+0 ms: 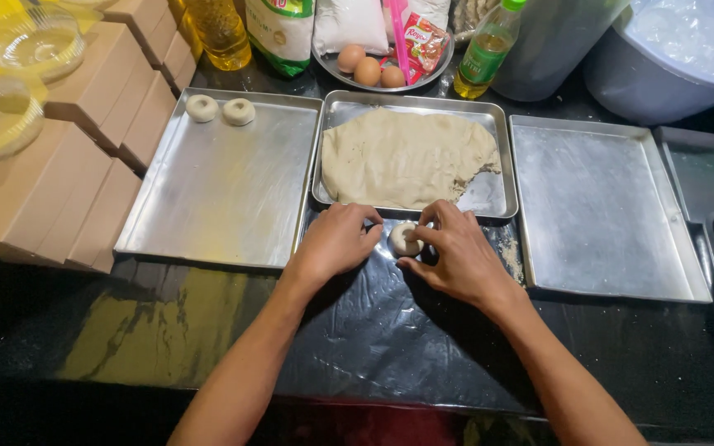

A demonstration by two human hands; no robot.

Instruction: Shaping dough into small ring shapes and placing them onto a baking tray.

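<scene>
Dough piece (405, 239), small, round and pale, sits on the dark plastic sheet (373, 330) covering the tabletop (109, 347), just in front of the middle tray (497, 157). Both hands are on it: left hand (334, 242) curled with fingertips touching its left edge, right hand (456, 252) pinching its right side between thumb and fingers. Neither hand is clenched; each is lightly closed around the piece.

Risks, as judged from this position:
- Pinching too hard could tear the piece or leave it uneven against the two shaped rings (220, 110) on the left tray (225, 190).
- Sheet looks wrinkled and glossy; dough may stick to it or drag it, and loose crumbs (510, 256) near the right hand could get pressed into the surface.
- Dough slab (406, 157) in the middle tray lies uncovered and may dry at its torn edge.
- Right tray (605, 206) sits close to the right wrist; a wide elbow movement could knock it.
- Eggs (369, 68) in the bowl and oil bottles (481, 54) stand just behind the trays; a long reach over the slab might tip them.
- Stacked boxes (68, 165) crowd the left tray's edge, leaving little room for sliding it.
</scene>
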